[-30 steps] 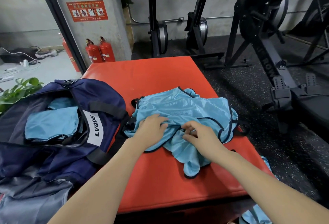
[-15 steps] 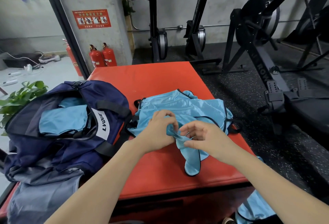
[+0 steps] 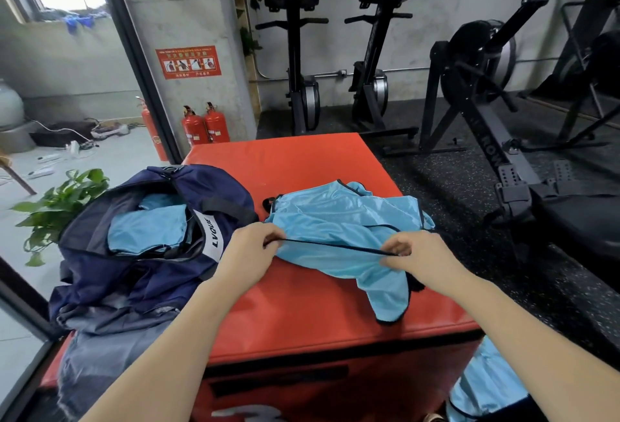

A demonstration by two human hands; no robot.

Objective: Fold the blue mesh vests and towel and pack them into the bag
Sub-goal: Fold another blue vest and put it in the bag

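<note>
The red padded block (image 3: pixel 302 166) offers bare surface at its far end and along the near edge, between the two forearms. To the left the open navy bag (image 3: pixel 144 267) takes up the block's left side — its mouth faces up, partly filled by folded blue cloth (image 3: pixel 147 232). The blue vest (image 3: pixel 342 223) covers the middle and right, one flap trailing toward the near right corner. Past the right edge stands a rowing machine (image 3: pixel 496 139).
</note>
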